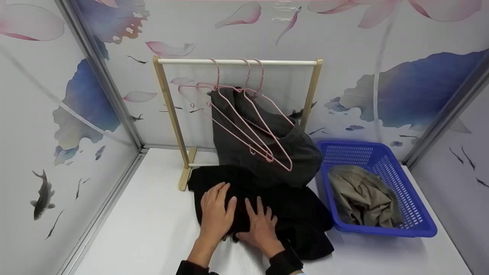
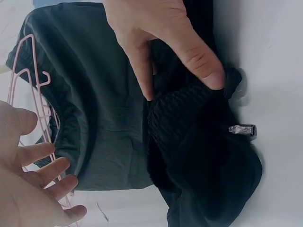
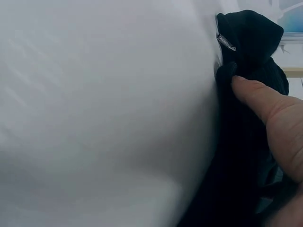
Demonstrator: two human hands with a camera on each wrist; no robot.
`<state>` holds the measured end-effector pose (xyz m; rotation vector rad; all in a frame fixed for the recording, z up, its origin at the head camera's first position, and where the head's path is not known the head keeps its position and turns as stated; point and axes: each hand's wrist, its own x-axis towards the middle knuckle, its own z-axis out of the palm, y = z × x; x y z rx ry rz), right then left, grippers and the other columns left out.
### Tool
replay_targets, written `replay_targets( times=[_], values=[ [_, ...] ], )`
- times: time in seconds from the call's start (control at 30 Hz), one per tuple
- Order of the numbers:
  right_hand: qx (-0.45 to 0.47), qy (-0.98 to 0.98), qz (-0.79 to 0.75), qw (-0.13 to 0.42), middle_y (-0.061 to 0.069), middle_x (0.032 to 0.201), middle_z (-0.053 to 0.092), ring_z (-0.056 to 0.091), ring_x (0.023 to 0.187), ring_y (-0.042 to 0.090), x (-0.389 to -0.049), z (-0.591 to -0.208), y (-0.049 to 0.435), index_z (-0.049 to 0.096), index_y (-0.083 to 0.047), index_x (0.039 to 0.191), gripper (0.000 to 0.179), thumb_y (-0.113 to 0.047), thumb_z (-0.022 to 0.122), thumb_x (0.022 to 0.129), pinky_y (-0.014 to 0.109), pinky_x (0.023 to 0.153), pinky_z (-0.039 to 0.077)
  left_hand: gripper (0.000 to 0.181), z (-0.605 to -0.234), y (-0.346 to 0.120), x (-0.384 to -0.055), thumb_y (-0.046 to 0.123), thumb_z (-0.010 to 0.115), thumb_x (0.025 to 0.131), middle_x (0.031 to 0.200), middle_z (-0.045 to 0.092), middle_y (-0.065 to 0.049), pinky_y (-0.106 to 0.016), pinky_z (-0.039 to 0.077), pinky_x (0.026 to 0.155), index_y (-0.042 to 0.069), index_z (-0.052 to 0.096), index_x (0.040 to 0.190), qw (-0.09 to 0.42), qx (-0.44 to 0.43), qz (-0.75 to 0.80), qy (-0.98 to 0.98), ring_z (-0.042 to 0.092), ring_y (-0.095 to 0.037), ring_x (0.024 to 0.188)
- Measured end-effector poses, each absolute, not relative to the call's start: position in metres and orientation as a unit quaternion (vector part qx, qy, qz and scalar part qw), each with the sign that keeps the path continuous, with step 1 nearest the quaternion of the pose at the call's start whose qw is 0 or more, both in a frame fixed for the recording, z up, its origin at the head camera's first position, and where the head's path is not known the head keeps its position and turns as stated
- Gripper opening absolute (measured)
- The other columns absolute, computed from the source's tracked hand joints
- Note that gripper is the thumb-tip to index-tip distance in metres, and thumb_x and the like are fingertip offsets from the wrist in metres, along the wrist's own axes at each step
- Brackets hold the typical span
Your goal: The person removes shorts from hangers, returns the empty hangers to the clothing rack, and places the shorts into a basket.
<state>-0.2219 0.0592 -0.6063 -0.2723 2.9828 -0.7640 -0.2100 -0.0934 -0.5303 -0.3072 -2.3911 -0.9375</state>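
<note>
A black elastic-waisted garment (image 1: 301, 214) with a ribbed waistband (image 2: 175, 111) lies on the white table. A metal-tipped drawcord end (image 2: 242, 129) sticks out at its near edge. My left hand (image 1: 217, 210) is over its left part, fingers extended; whether it touches the cloth I cannot tell. Beside it, my right hand (image 1: 261, 227) rests on the garment with fingers spread and thumb out toward the cord. In the right wrist view the right thumb (image 3: 258, 97) touches the dark cloth near the cord; the other right fingers are hidden there.
Behind stands a rack (image 1: 170, 110) with wooden posts and a white rail. Several pink hangers (image 1: 261, 82) hang from it, with a dark grey elastic-waisted garment (image 1: 237, 133) about them. At right, a blue basket (image 1: 389, 231) holds a khaki garment (image 1: 359, 194). Printed panels surround the table.
</note>
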Motion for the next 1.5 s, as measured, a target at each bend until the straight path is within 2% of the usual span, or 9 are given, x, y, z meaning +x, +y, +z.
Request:
replay_targets(
  times=[0.1,0.23,0.47,0.6,0.73,0.9,1.13,1.37,1.5],
  values=[
    [-0.062,0.971,-0.226,0.053,0.023,0.160,0.037,0.037,0.138,0.057,-0.226,-0.604,0.059,0.032,-0.020,0.163,0.110,-0.051,0.090,0.075,0.075,0.103,0.034,0.040,-0.530,-0.093,-0.211,0.019,0.063,0.103,0.137,0.059,-0.022,-0.068,0.034,0.109,-0.005,0.062,0.135,0.279,-0.117,-0.347,-0.888,0.053,-0.041,0.128],
    [-0.032,0.972,-0.227,0.061,0.021,0.152,0.049,0.039,0.136,0.056,-0.228,-0.602,0.061,0.037,-0.017,0.161,0.104,-0.042,0.091,0.077,0.075,0.100,0.035,0.040,-0.530,-0.092,-0.211,0.019,0.063,0.103,0.136,0.059,-0.021,-0.065,0.035,0.108,-0.004,0.062,0.135,0.282,-0.118,-0.349,-0.886,0.054,-0.040,0.127],
    [-0.008,0.955,-0.296,-0.006,0.026,0.142,0.057,0.047,0.128,0.052,-0.223,-0.603,0.070,0.047,0.000,0.152,0.079,-0.009,0.084,0.082,0.071,0.097,0.038,0.039,-0.528,-0.091,-0.213,0.018,0.063,0.102,0.135,0.060,-0.021,-0.063,0.035,0.108,-0.004,0.063,0.134,0.287,-0.121,-0.353,-0.882,0.053,-0.040,0.126],
    [-0.016,0.948,-0.316,-0.042,0.026,0.127,0.063,0.056,0.113,0.044,-0.222,-0.604,0.082,0.060,0.007,0.137,0.057,0.003,0.076,0.082,0.058,0.087,0.043,0.039,-0.529,-0.090,-0.213,0.018,0.064,0.102,0.135,0.060,-0.021,-0.064,0.034,0.108,-0.004,0.063,0.134,0.288,-0.119,-0.354,-0.882,0.053,-0.041,0.126],
    [-0.035,0.935,-0.342,-0.087,0.019,0.112,0.064,0.057,0.101,0.036,-0.219,-0.605,0.094,0.069,0.005,0.123,0.044,0.012,0.070,0.080,0.046,0.080,0.043,0.039,-0.528,-0.089,-0.213,0.018,0.063,0.102,0.135,0.060,-0.022,-0.064,0.033,0.107,-0.005,0.063,0.133,0.284,-0.115,-0.357,-0.882,0.052,-0.042,0.126],
    [-0.064,0.910,-0.374,-0.165,0.016,0.110,0.057,0.057,0.100,0.033,-0.213,-0.604,0.110,0.071,0.003,0.117,0.047,0.023,0.062,0.075,0.044,0.082,0.050,0.038,-0.527,-0.089,-0.212,0.017,0.062,0.102,0.136,0.059,-0.022,-0.064,0.034,0.107,-0.003,0.063,0.134,0.277,-0.110,-0.358,-0.885,0.052,-0.042,0.126],
    [-0.069,0.867,-0.441,-0.221,0.019,0.127,0.064,0.063,0.119,0.037,-0.210,-0.591,0.133,0.066,0.005,0.124,0.060,0.031,0.046,0.074,0.047,0.095,0.053,0.038,-0.527,-0.088,-0.211,0.017,0.063,0.102,0.136,0.060,-0.021,-0.065,0.035,0.107,-0.001,0.063,0.134,0.275,-0.108,-0.351,-0.888,0.052,-0.042,0.126],
    [-0.076,0.806,-0.481,-0.336,0.019,0.123,0.069,0.063,0.118,0.035,-0.212,-0.571,0.157,0.069,0.004,0.121,0.071,0.032,0.039,0.064,0.012,0.103,0.039,0.037,-0.527,-0.086,-0.211,0.016,0.064,0.101,0.135,0.060,-0.022,-0.064,0.034,0.106,-0.002,0.063,0.134,0.275,-0.108,-0.361,-0.885,0.051,-0.043,0.127],
    [-0.086,0.762,-0.534,-0.358,0.023,0.126,0.067,0.061,0.123,0.016,-0.209,-0.558,0.169,0.069,0.004,0.123,0.057,0.030,0.043,0.079,0.011,0.104,0.039,0.037,-0.526,-0.084,-0.211,0.015,0.065,0.101,0.135,0.060,-0.022,-0.064,0.034,0.106,-0.003,0.063,0.133,0.274,-0.108,-0.367,-0.883,0.051,-0.043,0.127]
  ],
)
